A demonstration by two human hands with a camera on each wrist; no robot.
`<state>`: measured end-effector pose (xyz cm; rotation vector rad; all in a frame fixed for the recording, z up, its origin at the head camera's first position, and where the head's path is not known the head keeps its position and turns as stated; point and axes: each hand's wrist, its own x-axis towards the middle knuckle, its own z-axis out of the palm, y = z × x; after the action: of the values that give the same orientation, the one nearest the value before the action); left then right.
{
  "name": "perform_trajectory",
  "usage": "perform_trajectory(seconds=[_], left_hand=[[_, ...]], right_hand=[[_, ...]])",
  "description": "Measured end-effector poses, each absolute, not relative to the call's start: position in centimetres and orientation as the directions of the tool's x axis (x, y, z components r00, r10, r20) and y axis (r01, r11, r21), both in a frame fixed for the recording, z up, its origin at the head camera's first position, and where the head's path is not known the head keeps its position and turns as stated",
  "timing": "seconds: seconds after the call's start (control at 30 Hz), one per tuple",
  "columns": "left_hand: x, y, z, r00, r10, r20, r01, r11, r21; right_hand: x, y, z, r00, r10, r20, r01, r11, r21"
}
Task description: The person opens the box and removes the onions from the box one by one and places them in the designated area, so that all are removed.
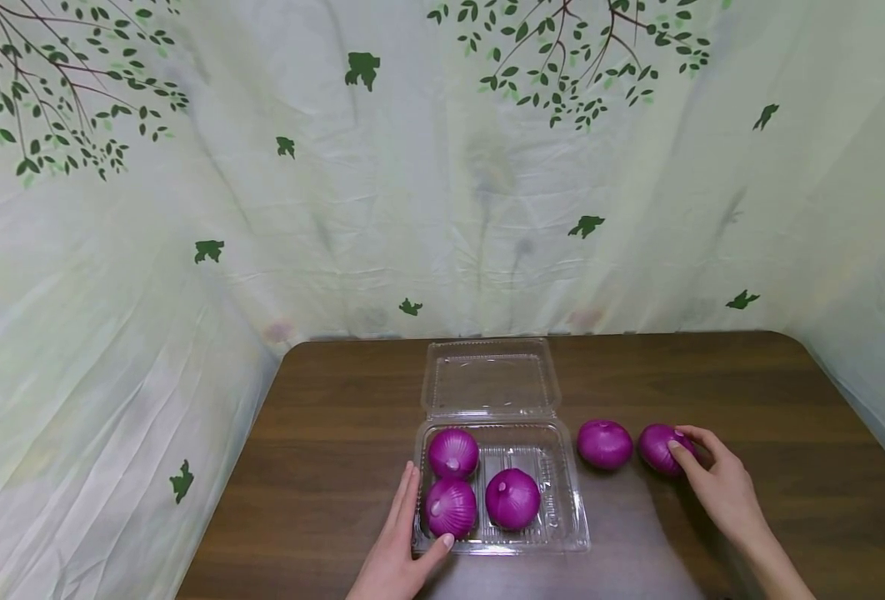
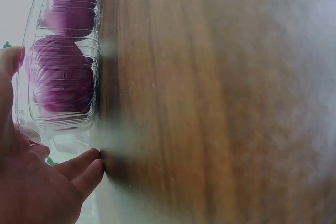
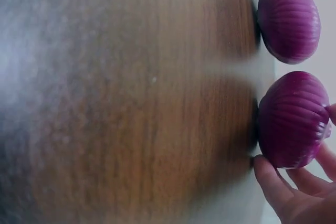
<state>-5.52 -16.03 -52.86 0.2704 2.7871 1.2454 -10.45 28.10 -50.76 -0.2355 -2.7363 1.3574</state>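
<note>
The right hand (image 1: 729,492) reaches forward, thumb and fingers pinching a glossy round purple onion (image 1: 656,448) on the brown wood-grain table (image 1: 315,467), beside another purple onion (image 1: 604,444). The left hand (image 1: 397,550), fingers straight and thumb spread wide, rests at the near-left corner of a clear plastic hinged box (image 1: 558,500) holding three purple onions (image 1: 513,500). Bare wood stretches leftward to the table's edge; ribbed plastic blurs the boxed onions in the left wrist view

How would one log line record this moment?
left hand: touching clear container; right hand: gripping rightmost onion; lid: open; inside container: three onions; another onion: between container and gripped onion
</note>
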Motion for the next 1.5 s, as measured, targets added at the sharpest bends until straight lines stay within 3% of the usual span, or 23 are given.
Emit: perform_trajectory(seconds=[0.8,1.1,1.5], left_hand=[[-5.5,-16.1,-52.9,-0.979,0.200,0.040,0.162,0.646,0.746],[-5.5,-16.2,-52.8,-0.981,0.195,0.016,0.142,0.653,0.744],[-5.4,-16.2,-52.9,-0.979,0.202,0.029,0.155,0.643,0.750]], right_hand=[[-10.5,27.8,-50.6,-0.990,0.140,0.003,0.077,0.569,-0.819],[-9.5,26.7,-49.6,-0.939,0.130,0.318,-0.125,0.732,-0.670],[-8.8,22.1,-48.8,-0.820,-0.068,0.569,-0.463,0.664,-0.588]])
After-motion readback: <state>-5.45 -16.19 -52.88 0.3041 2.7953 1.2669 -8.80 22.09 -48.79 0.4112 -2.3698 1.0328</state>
